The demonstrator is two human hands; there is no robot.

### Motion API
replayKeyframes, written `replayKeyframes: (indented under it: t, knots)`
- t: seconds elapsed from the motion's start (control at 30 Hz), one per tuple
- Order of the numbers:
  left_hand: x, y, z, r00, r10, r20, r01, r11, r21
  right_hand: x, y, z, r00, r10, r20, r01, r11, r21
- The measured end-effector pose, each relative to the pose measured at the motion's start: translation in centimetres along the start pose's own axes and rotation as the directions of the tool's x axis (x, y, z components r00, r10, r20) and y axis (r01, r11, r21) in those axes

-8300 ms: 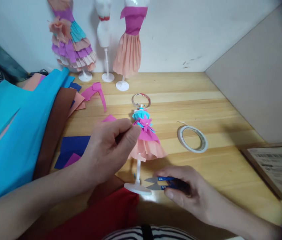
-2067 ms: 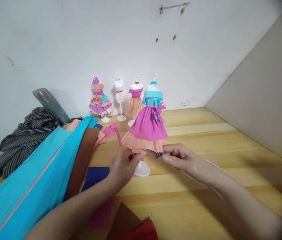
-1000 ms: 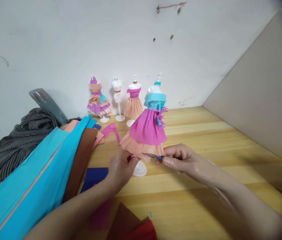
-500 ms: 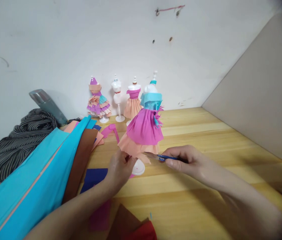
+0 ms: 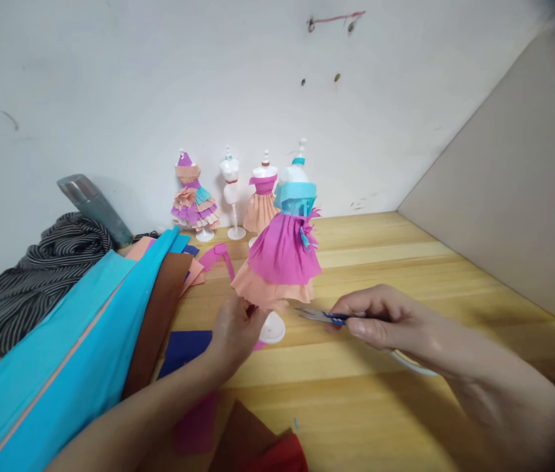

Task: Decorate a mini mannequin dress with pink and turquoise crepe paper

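Note:
A small dress-form mannequin (image 5: 294,173) stands on a white base (image 5: 272,330) in front of me. It wears a turquoise top (image 5: 296,196), a magenta overskirt (image 5: 285,252) and a longer peach underskirt (image 5: 252,288), all crepe paper by the look. With closed fingers, my left hand (image 5: 238,331) grips the lower hem of the peach underskirt. My right hand (image 5: 380,318) is wrapped around scissors (image 5: 324,316) with blue near the pivot. Their blades are slightly apart and point left, just clear of the hem's right side. Part of the scissors' handle is hidden by the hand.
Three more mannequins stand behind: a ruffled dress (image 5: 195,200), a bare form (image 5: 231,193) and a peach skirt (image 5: 260,210). Blue sheets (image 5: 75,347), a brown sheet (image 5: 159,314) and striped cloth (image 5: 51,262) lie left. Brown and red pieces (image 5: 277,455) lie at front.
My right hand has drawn the scissors back to the right, away from the hem. The peach flap hanging below the hem no longer shows. My left hand keeps its hold.

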State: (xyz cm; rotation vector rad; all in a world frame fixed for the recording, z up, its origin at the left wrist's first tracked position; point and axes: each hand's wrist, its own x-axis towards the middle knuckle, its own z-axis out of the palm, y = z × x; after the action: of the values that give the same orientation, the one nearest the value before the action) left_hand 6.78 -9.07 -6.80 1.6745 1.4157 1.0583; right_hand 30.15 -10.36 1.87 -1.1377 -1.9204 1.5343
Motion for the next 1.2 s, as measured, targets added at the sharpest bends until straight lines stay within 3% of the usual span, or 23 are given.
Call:
replayKeyframes:
  t: [0.17, 0.27, 0.5, 0.73, 0.87, 0.93, 0.97, 1.07, 1.1, 1.13, 1.2]
  knots:
    - [-0.1, 0.6, -0.2, 1.0, -0.011, 0.028, 0.013, 0.998, -0.058, 0.2, 0.0, 0.5, 0.999, 0.01, 0.045, -0.007, 0.997, -0.082]
    - [-0.1, 1.5, -0.2, 0.994, -0.067, 0.086, 0.082, 0.981, -0.177, 0.1, -0.1, 0.2, 0.997, 0.006, 0.072, 0.001, 0.995, -0.104]
    - [0.0, 2.1, 0.0, 0.955, -0.128, 0.266, 0.246, 0.845, -0.475, -0.2, 0.1, -0.2, 0.997, -0.036, 0.072, 0.038, 0.999, -0.02]
    - [-0.1, 1.6, 0.0, 0.945, -0.096, 0.313, 0.253, 0.82, -0.513, -0.1, -0.1, 0.2, 0.997, -0.038, 0.074, 0.039, 0.999, -0.009]
    - [0.0, 1.7, 0.1, 0.954, -0.084, 0.286, 0.223, 0.837, -0.5, -0.5, -0.4, 0.7, 0.991, -0.126, 0.039, 0.129, 0.986, -0.102]
    - [0.0, 2.0, 0.2, 0.96, -0.092, 0.265, 0.214, 0.852, -0.479, -1.0, -0.5, 0.9, 0.965, -0.251, -0.075, 0.22, 0.932, -0.287]
    - [-0.1, 2.3, 0.1, 0.96, -0.101, 0.261, 0.217, 0.858, -0.466, -1.2, -0.5, 1.0, 0.928, -0.348, -0.135, 0.265, 0.87, -0.416]
    - [-0.4, 3.4, -0.2, 0.947, -0.129, 0.294, 0.251, 0.867, -0.43, -1.8, -0.1, 0.5, 0.757, -0.631, -0.169, 0.311, 0.576, -0.756]
    - [-0.5, 3.7, -0.3, 0.943, -0.135, 0.304, 0.259, 0.871, -0.418, -1.9, 0.0, 0.3, 0.725, -0.674, -0.145, 0.304, 0.501, -0.81]
    - [-0.6, 3.9, -0.4, 0.943, -0.137, 0.305, 0.259, 0.876, -0.407, -2.0, 0.0, 0.1, 0.715, -0.687, -0.129, 0.297, 0.465, -0.834]
    - [-0.8, 4.0, -0.6, 0.952, -0.139, 0.273, 0.24, 0.893, -0.381, -2.0, 0.0, -0.1, 0.749, -0.645, -0.152, 0.284, 0.52, -0.805]
